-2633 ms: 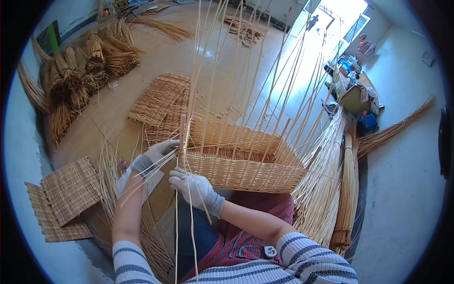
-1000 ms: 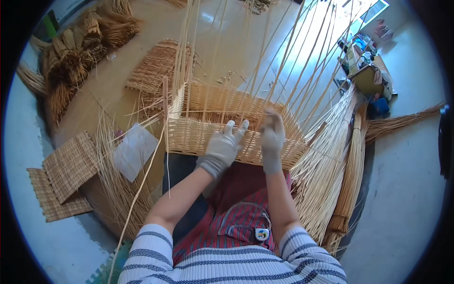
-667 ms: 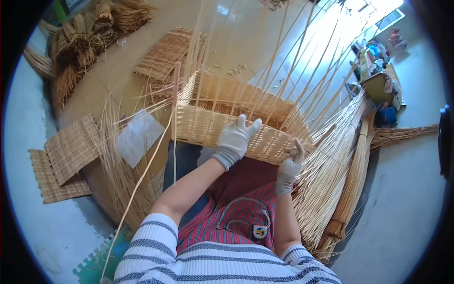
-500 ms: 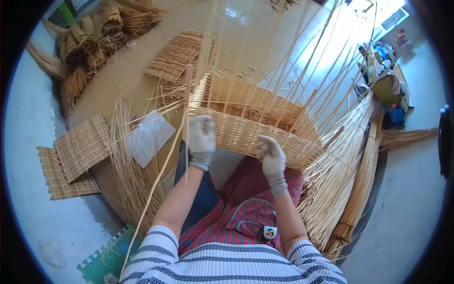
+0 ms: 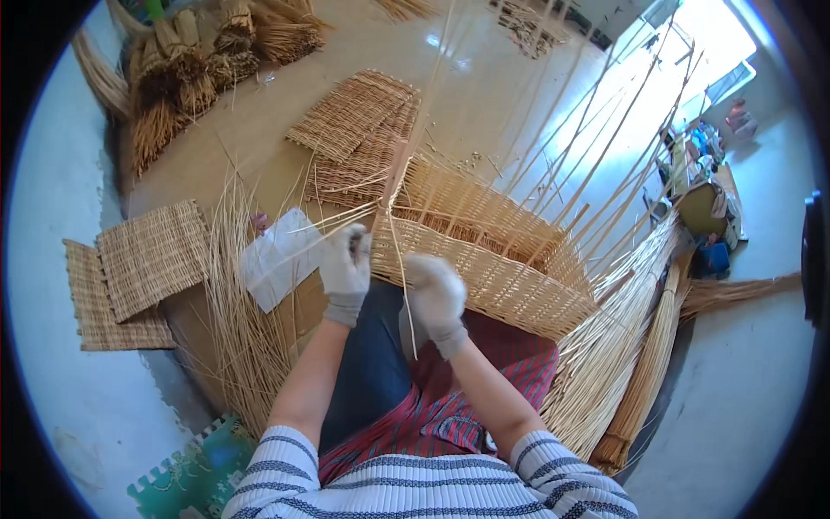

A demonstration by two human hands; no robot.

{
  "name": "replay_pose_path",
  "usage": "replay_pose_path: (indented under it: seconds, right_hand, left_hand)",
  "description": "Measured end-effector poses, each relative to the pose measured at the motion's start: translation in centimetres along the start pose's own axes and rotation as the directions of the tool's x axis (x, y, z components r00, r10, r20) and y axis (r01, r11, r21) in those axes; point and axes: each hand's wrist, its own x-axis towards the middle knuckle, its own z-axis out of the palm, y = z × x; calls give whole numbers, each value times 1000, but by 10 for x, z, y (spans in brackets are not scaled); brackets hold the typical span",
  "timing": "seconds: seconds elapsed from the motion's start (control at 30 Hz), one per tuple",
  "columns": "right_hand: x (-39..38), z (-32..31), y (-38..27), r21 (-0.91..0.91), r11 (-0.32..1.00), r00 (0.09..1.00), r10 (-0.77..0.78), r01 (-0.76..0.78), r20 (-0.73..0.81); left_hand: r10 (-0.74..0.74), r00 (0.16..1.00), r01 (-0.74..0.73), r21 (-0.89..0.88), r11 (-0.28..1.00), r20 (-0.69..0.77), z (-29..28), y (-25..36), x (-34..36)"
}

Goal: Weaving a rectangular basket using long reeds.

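Observation:
A rectangular wicker basket [image 5: 493, 275] with long upright stakes rests across my lap, its near wall facing me. Beside its left end, my left hand [image 5: 347, 268], in a pale work glove, has its fingers curled in; whatever they hold is too small to make out. My right hand [image 5: 437, 296], gloved too, is at the near wall close to the left corner, its fingers smeared by motion. From that corner a thin wicker strand [image 5: 405, 285] hangs down between my hands. Loose strand ends stick out leftward from the corner, just above my left hand.
Woven panels lie on the floor beyond the basket [image 5: 354, 117] and at the left [image 5: 156, 259]. A pale sheet [image 5: 281, 259] lies on loose strands [image 5: 246, 320]. Long wicker bundles [image 5: 635, 337] lie right; more bundles [image 5: 186, 65] stand far left. Tall stakes [image 5: 596, 130] rise from the basket.
My right hand has moved left along the basket toward the corner, close to my left hand. The long strand that trailed past my left arm no longer shows there. The view has shifted slightly.

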Motion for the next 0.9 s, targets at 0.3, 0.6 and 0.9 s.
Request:
replay_pose_path:
  seconds: [0.3, 0.6, 0.9]
  right_hand:
    - [54, -62, 60, 242, 494, 547, 795, -835, 265]
    - [104, -66, 121, -199, 980, 946, -55, -10, -319]
    - [68, -101, 107, -446, 892, 980, -15, -77, -197]
  left_hand:
    - [127, 843, -380, 413, 827, 522, 25, 30, -1]
    - [166, 858, -400, 431, 809, 486, 41, 55, 6]
    - [244, 766, -454, 232, 860, 594, 96, 107, -28]
